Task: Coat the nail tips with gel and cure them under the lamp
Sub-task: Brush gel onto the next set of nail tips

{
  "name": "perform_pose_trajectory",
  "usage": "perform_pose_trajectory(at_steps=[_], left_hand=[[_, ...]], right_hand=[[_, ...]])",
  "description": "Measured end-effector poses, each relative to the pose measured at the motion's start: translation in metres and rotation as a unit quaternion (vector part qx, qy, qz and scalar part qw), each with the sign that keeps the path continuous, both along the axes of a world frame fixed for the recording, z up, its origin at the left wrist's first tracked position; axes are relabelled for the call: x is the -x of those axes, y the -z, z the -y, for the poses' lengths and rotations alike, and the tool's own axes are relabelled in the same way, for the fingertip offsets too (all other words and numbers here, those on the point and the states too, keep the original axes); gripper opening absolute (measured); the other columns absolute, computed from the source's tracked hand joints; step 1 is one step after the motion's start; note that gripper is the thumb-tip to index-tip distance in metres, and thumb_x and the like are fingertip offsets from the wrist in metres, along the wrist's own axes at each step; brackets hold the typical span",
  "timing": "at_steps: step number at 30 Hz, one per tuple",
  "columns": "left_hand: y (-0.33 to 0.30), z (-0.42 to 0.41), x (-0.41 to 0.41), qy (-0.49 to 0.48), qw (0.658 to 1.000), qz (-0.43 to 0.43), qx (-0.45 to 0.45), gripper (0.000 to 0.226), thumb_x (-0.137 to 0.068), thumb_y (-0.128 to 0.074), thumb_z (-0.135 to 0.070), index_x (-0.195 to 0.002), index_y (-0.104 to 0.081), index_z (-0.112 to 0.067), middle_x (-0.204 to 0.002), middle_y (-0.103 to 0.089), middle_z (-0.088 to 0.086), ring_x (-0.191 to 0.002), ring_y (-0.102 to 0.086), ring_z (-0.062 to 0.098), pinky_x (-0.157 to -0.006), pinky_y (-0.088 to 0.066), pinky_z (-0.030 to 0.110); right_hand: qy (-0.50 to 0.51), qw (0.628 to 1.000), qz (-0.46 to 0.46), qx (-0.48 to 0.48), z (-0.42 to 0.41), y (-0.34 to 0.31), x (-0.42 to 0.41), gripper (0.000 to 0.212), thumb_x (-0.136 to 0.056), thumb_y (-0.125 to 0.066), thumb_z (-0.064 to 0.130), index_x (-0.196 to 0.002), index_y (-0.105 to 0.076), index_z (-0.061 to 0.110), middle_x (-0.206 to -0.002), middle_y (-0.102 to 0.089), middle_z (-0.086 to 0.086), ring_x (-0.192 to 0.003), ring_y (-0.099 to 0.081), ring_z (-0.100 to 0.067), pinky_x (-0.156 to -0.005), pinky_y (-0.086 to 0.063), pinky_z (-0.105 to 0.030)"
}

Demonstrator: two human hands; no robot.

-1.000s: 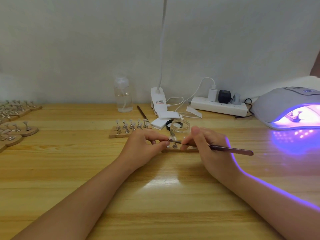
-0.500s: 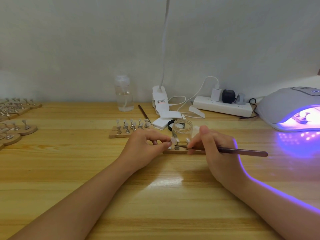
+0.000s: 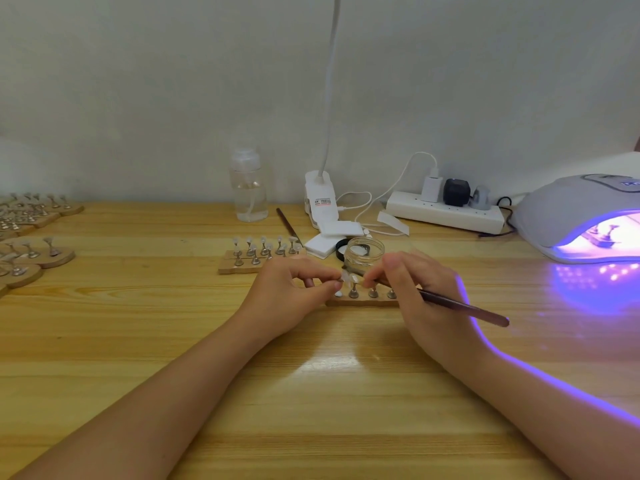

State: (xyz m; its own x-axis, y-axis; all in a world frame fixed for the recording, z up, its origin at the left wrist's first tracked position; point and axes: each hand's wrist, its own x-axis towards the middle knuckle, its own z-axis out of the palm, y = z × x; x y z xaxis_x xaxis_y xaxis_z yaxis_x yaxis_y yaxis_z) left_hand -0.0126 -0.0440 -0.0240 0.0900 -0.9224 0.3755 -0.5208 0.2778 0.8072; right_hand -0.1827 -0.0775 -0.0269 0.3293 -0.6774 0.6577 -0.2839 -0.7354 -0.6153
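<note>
A small wooden base (image 3: 362, 301) with metal stands and clear nail tips lies in the middle of the table. My left hand (image 3: 289, 299) pinches one nail tip stand (image 3: 346, 279) at the base's left end. My right hand (image 3: 412, 292) grips a dark brush (image 3: 464, 308), its bristle end at that nail tip. An open glass gel jar (image 3: 365, 253) stands just behind the base. At the right, the curing lamp (image 3: 581, 220) glows violet with a stand of tips inside.
A second wooden base of nail tips (image 3: 259, 254) lies behind my left hand, and several more stands (image 3: 31, 237) crowd the far left. A liquid bottle (image 3: 248, 188), a clip lamp (image 3: 320, 202), white pads, a spare brush (image 3: 287, 225) and a power strip (image 3: 446, 211) line the back.
The brush tip has shifted slightly over the nail tip and the handle now slopes lower to the right. My left hand keeps its pinch on the stand.
</note>
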Motion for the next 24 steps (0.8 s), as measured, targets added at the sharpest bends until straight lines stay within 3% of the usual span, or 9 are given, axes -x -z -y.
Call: perform_pose_trajectory(at_steps=[4, 9, 14, 18, 21, 24], left_hand=[[0.0012, -0.0001, -0.0003, -0.004, 1.0, -0.001, -0.003, 0.016, -0.075, -0.071, -0.007, -0.084, -0.073, -0.021, -0.071, -0.062, -0.013, -0.059, -0.047, -0.007, -0.053, -0.034, 0.002], [0.001, -0.0005, -0.0004, -0.004, 1.0, -0.003, -0.002, 0.015, -0.076, -0.071, -0.006, -0.086, -0.074, -0.016, -0.071, -0.062, -0.013, -0.058, -0.047, -0.008, -0.052, -0.034, 0.002], [0.0003, -0.0009, 0.0003, -0.004, 1.0, 0.003, -0.003, 0.015, -0.075, -0.071, -0.007, -0.086, -0.074, -0.018, -0.073, -0.063, -0.012, -0.059, -0.047, -0.007, -0.054, -0.034, 0.001], [0.0002, -0.0006, -0.0001, -0.005, 1.0, 0.005, -0.002, 0.015, -0.076, -0.07, -0.007, -0.087, -0.074, -0.015, -0.071, -0.062, -0.013, -0.058, -0.047, -0.007, -0.054, -0.034, 0.001], [0.0, -0.0008, -0.0003, -0.002, 1.0, 0.009, -0.001, 0.017, -0.075, -0.071, -0.006, -0.087, -0.073, -0.018, -0.071, -0.062, -0.013, -0.059, -0.047, -0.006, -0.054, -0.034, 0.002], [0.0002, -0.0013, -0.0003, 0.002, 1.0, 0.013, -0.001, 0.017, -0.075, -0.071, -0.007, -0.085, -0.072, -0.021, -0.075, -0.064, -0.009, -0.062, -0.047, -0.005, -0.055, -0.035, 0.003]], right_hand=[[-0.04, 0.993, 0.083, -0.075, -0.0034, 0.0023, 0.0015, 0.046, -0.085, -0.037, 0.047, -0.063, -0.065, 0.019, -0.06, -0.065, 0.0, -0.059, -0.063, -0.009, -0.065, -0.052, -0.027], [-0.009, 1.0, 0.001, -0.013, -0.0017, -0.0017, 0.0013, 0.036, -0.086, -0.037, 0.048, -0.071, -0.063, 0.029, -0.068, -0.065, 0.004, -0.07, -0.06, -0.015, -0.067, -0.047, -0.028], [-0.053, 0.994, 0.079, -0.061, -0.0059, 0.0002, 0.0028, 0.038, -0.084, -0.043, 0.046, -0.061, -0.064, 0.024, -0.06, -0.066, 0.003, -0.057, -0.062, -0.006, -0.062, -0.049, -0.019], [-0.021, 0.999, 0.036, -0.011, -0.0037, -0.0018, 0.0022, 0.033, -0.083, -0.046, 0.044, -0.068, -0.066, 0.022, -0.065, -0.067, 0.004, -0.064, -0.059, -0.012, -0.063, -0.042, -0.015], [-0.022, 0.999, 0.021, -0.025, -0.0035, -0.0008, 0.001, 0.035, -0.082, -0.045, 0.046, -0.067, -0.067, 0.023, -0.067, -0.068, 0.005, -0.065, -0.061, -0.012, -0.064, -0.044, -0.018], [-0.044, 0.995, 0.07, -0.059, -0.0058, 0.0002, 0.0032, 0.036, -0.083, -0.045, 0.046, -0.061, -0.064, 0.026, -0.061, -0.067, 0.006, -0.059, -0.063, -0.009, -0.067, -0.05, -0.027]])
